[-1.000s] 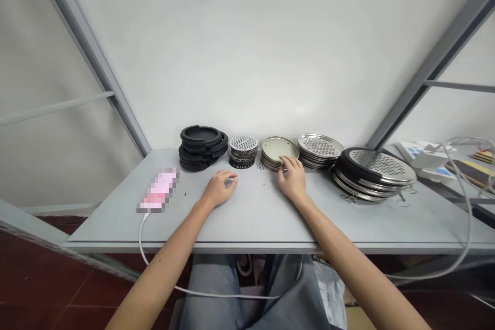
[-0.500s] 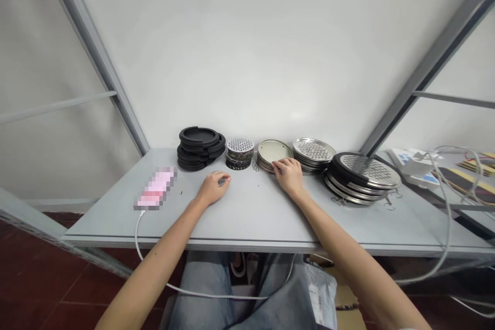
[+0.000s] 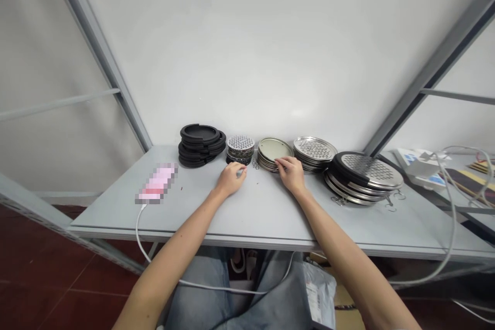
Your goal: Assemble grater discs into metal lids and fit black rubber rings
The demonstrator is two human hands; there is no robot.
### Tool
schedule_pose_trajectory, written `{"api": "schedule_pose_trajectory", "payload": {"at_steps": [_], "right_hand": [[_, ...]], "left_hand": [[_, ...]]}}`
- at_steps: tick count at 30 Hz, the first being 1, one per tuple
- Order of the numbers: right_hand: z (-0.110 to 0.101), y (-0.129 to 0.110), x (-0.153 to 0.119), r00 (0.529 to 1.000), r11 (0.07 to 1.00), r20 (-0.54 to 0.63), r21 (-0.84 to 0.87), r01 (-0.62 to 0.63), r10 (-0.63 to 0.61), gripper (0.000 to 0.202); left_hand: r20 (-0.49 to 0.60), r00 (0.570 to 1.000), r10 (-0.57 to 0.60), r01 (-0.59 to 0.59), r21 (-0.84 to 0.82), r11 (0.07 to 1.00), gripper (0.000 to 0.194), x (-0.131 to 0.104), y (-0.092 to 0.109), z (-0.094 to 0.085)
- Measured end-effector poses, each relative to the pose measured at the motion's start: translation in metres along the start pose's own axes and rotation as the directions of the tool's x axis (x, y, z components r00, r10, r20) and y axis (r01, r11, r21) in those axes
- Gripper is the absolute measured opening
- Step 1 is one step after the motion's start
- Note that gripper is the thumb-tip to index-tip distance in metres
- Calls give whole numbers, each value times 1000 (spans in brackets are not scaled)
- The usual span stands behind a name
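My left hand [image 3: 231, 179] is held just above the table, fingers curved and thumb apart, with nothing visible in it. Just beyond it stands a short stack of small perforated metal grater discs [image 3: 240, 143]. My right hand [image 3: 293, 172] reaches to the front rim of a stack of plain round metal discs [image 3: 274, 148]. Its fingers are bent and slightly apart at that rim; whether they touch it is unclear. Small wire clips [image 3: 256, 164] lie between these two stacks. Right of the plain discs is a stack of larger grater discs [image 3: 315, 149].
Black ring-shaped holders [image 3: 199, 136] are piled at the back left. Large grater plates with a black rim [image 3: 373, 170] are stacked at the right, wire clips beside them. A pink phone-like object [image 3: 158, 183] trails a white cable [image 3: 138, 234]. Grey shelf posts [image 3: 131, 113] flank the table.
My left hand has moved right and slightly away from me, toward the small grater discs. My right hand stays by the plain discs. The camera view has shifted slightly.
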State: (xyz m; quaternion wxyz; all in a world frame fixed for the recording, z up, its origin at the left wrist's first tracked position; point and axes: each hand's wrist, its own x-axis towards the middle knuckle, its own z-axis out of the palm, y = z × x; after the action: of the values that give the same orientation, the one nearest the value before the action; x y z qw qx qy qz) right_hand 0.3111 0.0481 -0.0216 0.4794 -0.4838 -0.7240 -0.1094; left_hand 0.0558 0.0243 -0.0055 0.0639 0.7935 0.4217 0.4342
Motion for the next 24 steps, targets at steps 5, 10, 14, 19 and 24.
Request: {"api": "schedule_pose_trajectory", "payload": {"at_steps": [5,10,14,19,24], "right_hand": [[-5,-5,4,997,999,-58,-9,-52,51,28],[-16,-15,10,979,996,-183,42,-79,85,23],[-24,-29,7,961,995,-260,54,-82,93,23],[-20,-59,-6,970,997,-234,30,78,-68,23],[-19,-83,-19,961,957,-1,86,275,-276,20]], "left_hand": [[36,999,-14,13,32,999,14,-12,-3,-2],[-6,995,-97,97,74,993,12,-17,-6,-11],[-56,992,-110,110,-8,994,17,-14,-2,-13],[-29,996,-82,76,-161,984,42,-14,-2,-17],[15,980,-200,200,-155,967,54,-16,-8,-18]]}}
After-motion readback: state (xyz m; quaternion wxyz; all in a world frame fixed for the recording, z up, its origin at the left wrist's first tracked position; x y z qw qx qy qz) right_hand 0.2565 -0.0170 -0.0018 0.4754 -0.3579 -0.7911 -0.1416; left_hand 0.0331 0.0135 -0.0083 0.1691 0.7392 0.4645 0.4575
